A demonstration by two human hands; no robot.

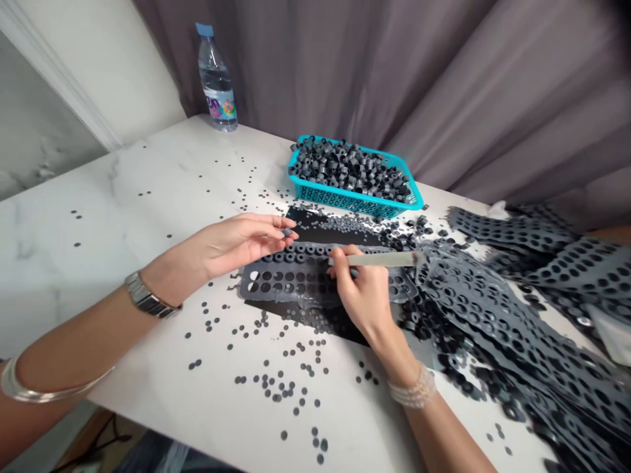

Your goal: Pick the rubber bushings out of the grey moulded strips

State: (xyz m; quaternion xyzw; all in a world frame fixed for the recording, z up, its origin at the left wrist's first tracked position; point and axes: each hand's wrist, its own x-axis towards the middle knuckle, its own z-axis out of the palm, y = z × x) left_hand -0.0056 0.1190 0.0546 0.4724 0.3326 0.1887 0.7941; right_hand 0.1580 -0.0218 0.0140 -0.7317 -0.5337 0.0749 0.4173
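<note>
My right hand is closed round a pale, flat-sided stick tool. The tool's near end points down at a dark grey rubber sheet with rows of round holes and ring-shaped pieces. Just above the sheet's far left part, my left hand pinches a small dark grey rubber piece between thumb and fingers. Under the sheet lies a black mat strewn with tiny discs. The tool's working tip is partly hidden by my right fingers.
A turquoise basket heaped with small black rubber rings stands behind the mat. Punched rubber sheets are piled at the right among loose rings. Small black discs scatter over the white table. A water bottle stands at the back left.
</note>
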